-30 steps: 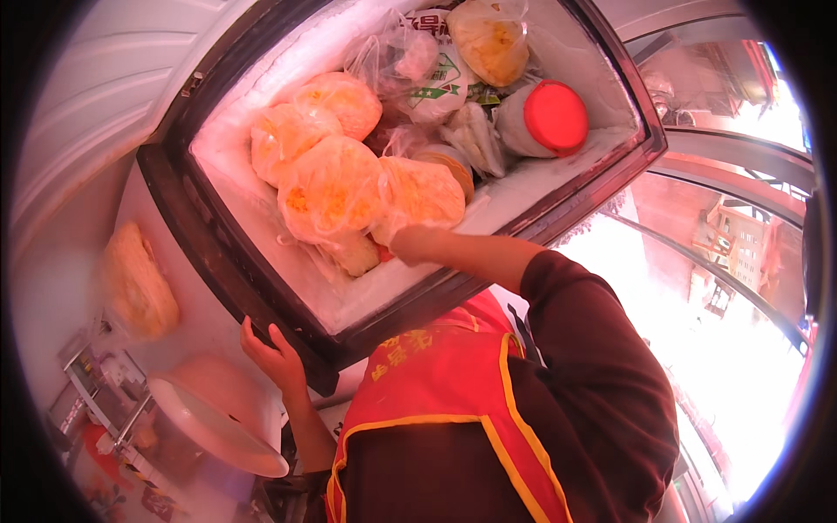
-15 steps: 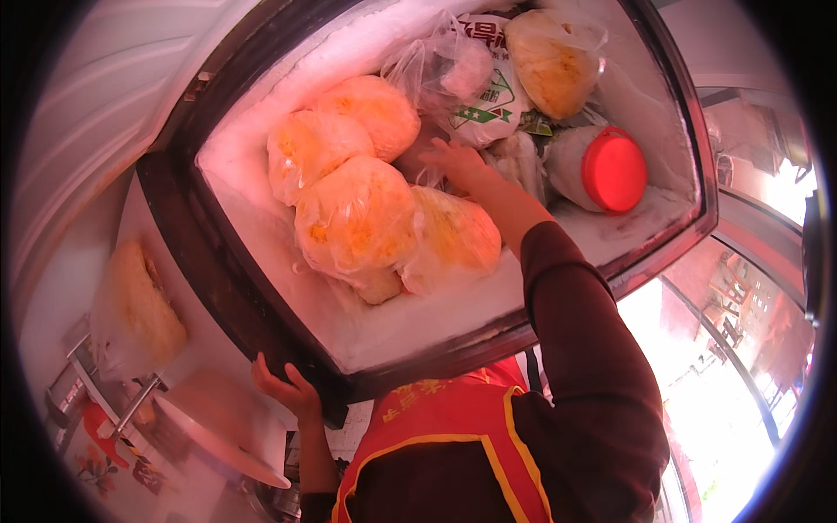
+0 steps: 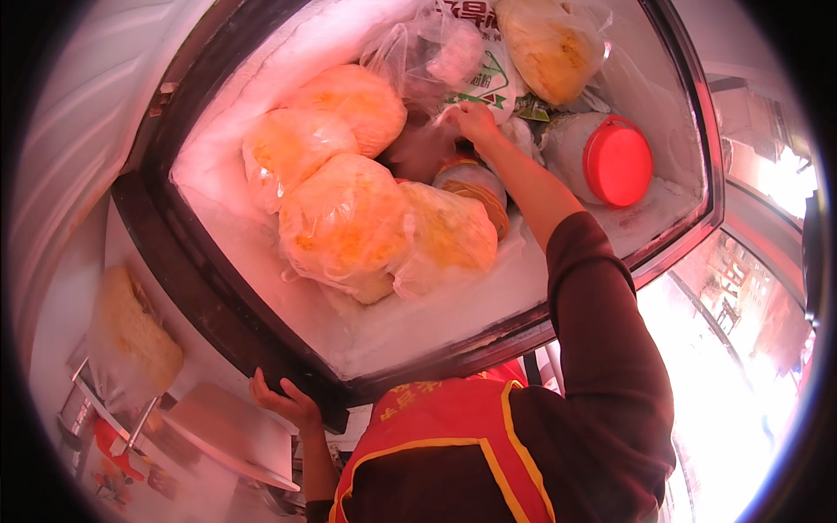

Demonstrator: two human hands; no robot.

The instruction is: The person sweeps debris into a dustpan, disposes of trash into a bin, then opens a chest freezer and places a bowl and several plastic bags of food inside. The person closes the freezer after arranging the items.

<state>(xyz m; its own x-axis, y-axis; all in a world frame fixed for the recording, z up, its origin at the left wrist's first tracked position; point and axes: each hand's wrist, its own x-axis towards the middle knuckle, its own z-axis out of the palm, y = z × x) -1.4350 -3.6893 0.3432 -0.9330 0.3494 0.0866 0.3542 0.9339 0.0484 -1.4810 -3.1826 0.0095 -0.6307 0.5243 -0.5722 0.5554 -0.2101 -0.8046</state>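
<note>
Right hand [image 3: 475,123] shifted up-right, baring jar [image 3: 475,193] | grip: pinched on clear bag [image 3: 422,146] | left hand [image 3: 292,404]: spread, beside freezer rim [image 3: 301,359]

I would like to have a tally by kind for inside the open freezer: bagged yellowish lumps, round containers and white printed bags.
Bagged yellowish lumps: 5 (a small piece underneath may be one more)
Red-lidded container: 1
Brown-banded container, partly hidden: 1
White printed bag: 1
Total: 8 clearly visible

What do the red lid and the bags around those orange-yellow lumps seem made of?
Bags: apparently thin plastic film, clear and glossy, given the highlights and wrinkles. Red lid: probably plastic, smooth and fairly matte, judging by its even colour.
</note>
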